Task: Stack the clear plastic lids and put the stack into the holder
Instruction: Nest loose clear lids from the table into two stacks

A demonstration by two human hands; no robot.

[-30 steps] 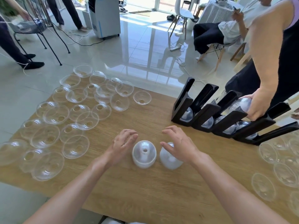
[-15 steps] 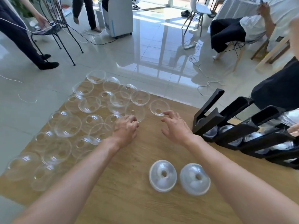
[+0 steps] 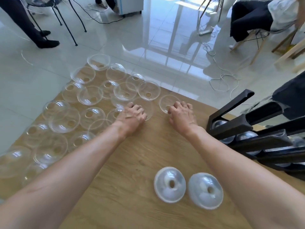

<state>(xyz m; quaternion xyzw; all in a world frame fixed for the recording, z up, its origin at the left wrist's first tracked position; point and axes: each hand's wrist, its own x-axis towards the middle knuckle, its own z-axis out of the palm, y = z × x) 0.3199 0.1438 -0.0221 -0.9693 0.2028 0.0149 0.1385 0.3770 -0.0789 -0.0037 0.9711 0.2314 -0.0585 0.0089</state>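
My left hand [image 3: 133, 114] curls on dome lid [image 3: 145, 111] at 11 o'clock, right hand [image 3: 181, 113] pinches lone lid [image 3: 165, 103] at 12; gathering singles for stacks [image 3: 170, 184] at 6.

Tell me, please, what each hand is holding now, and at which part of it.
The right hand has its fingers on the near rim of a single clear lid. The left hand rests on another lid at its edge. Neither lid is lifted; firm grip cannot be told.

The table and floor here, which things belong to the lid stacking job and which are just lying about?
Job: loose clear lids, two lid stacks, black holder, left hand, right hand.
Lying about: floor cables, black chair, white appliance.
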